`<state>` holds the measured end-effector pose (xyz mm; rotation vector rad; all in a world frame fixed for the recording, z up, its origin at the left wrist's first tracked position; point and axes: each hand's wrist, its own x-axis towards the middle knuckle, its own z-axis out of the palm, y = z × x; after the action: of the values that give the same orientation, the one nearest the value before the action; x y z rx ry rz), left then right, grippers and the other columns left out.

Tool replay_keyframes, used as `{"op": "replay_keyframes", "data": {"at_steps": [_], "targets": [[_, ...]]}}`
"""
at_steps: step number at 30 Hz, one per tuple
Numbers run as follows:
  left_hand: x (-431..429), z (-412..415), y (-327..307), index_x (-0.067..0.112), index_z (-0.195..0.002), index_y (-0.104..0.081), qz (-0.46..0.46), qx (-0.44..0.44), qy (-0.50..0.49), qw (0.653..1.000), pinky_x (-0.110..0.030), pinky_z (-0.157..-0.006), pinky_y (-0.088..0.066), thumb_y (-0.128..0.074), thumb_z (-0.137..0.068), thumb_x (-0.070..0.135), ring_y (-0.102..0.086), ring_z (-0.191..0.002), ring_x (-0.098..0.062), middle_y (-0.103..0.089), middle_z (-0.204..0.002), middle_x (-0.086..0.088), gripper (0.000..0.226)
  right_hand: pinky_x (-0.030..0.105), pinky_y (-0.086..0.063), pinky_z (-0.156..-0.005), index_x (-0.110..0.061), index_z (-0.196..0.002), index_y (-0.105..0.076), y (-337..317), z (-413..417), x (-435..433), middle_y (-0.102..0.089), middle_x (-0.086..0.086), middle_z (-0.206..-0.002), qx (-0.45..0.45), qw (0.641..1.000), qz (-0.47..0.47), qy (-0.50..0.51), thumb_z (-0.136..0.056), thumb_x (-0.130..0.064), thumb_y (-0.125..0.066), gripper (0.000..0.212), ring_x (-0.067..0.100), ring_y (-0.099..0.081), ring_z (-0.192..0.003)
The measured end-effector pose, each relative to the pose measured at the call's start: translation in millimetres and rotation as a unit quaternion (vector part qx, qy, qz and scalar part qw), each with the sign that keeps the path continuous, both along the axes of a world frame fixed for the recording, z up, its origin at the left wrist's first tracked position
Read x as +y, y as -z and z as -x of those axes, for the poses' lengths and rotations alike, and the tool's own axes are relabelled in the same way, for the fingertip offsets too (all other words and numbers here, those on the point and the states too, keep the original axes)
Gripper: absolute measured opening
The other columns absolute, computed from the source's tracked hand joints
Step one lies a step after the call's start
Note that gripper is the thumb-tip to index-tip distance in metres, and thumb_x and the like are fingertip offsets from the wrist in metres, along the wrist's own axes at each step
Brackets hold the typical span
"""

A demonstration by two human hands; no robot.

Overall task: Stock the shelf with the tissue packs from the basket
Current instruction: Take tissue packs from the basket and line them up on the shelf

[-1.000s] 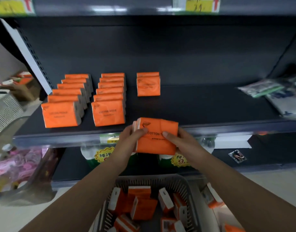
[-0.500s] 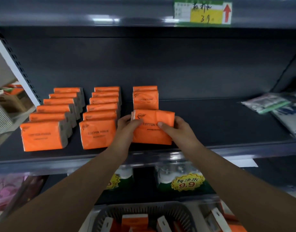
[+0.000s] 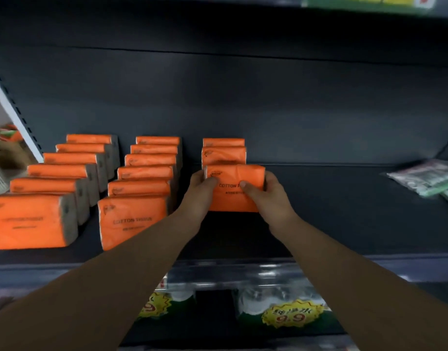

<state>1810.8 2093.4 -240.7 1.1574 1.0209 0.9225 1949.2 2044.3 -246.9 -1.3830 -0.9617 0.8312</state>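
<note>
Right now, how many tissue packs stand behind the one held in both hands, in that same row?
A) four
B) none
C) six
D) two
D: behind the held pack, gripped at its ends by the left hand and right hand, stand only the rear pack and the middle pack.

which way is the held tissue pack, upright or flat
Upright: the tissue pack stands on edge, printed face toward the camera, left hand and right hand gripping its ends.
</note>
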Motion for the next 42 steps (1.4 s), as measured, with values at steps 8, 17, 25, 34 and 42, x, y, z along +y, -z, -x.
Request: {"op": "replay_keyframes", "data": {"at_steps": [8,17,25,34,42], "targets": [[21.5,-10.8,11.1,0.026,-0.144,-0.030,-0.026,0.026,0.002,0.999,-0.021,-0.064,-0.037,-0.039,-0.099,0.030,-0.049,-0.087,-0.001,-0.051,-0.102,0.013,0.046,0.034,-0.049,-0.093,-0.021,-0.129,-0.044,8.1,-3.0,23.0,-0.060,-0.001,-0.115,-0.001,1.000,-0.007,-0.014,-0.091,-0.019,-0.062,0.042,0.017,-0.059,-0.107],[35.2,-11.7,15.4,0.028,-0.143,-0.034,-0.032,0.010,-0.010,0.999,-0.026,-0.069,-0.042,-0.040,-0.098,0.032,-0.054,-0.092,-0.007,-0.055,-0.107,0.008,0.045,0.034,-0.048,-0.094,-0.023,-0.138,-0.034,10.8,3.1,35.1,-0.056,-0.004,-0.118,-0.017,0.999,-0.012,-0.031,-0.095,-0.021,-0.056,0.048,0.014,-0.057,-0.109],[34.6,-12.6,24.5,0.029,-0.140,-0.035,-0.051,0.017,-0.008,0.999,-0.027,-0.076,-0.043,-0.042,-0.098,0.027,-0.054,-0.096,-0.007,-0.055,-0.113,0.006,0.043,0.023,-0.045,-0.084,-0.023,-0.141,-0.028,17.8,4.3,37.0,-0.054,-0.003,-0.119,-0.025,0.999,0.003,-0.040,-0.097,-0.019,-0.052,0.050,0.012,-0.056,-0.106],[33.4,-10.6,33.2,0.025,-0.143,-0.033,-0.056,0.023,-0.010,0.998,-0.022,-0.073,-0.042,-0.043,-0.099,0.029,-0.055,-0.098,-0.005,-0.056,-0.113,0.008,0.046,0.020,-0.043,-0.084,-0.027,-0.143,-0.022,24.1,5.5,35.9,-0.052,-0.001,-0.123,-0.032,0.998,0.005,-0.058,-0.098,-0.016,-0.049,0.054,0.011,-0.053,-0.109],[35.0,-8.7,30.5,0.023,-0.144,-0.028,-0.055,0.061,0.003,0.997,-0.021,-0.069,-0.040,-0.042,-0.099,0.030,-0.051,-0.090,-0.001,-0.052,-0.105,0.011,0.047,0.011,-0.041,-0.072,-0.029,-0.142,-0.021,25.2,5.2,35.7,-0.050,-0.001,-0.125,-0.029,0.998,0.012,-0.062,-0.099,-0.016,-0.047,0.052,0.007,-0.051,-0.105]]}}
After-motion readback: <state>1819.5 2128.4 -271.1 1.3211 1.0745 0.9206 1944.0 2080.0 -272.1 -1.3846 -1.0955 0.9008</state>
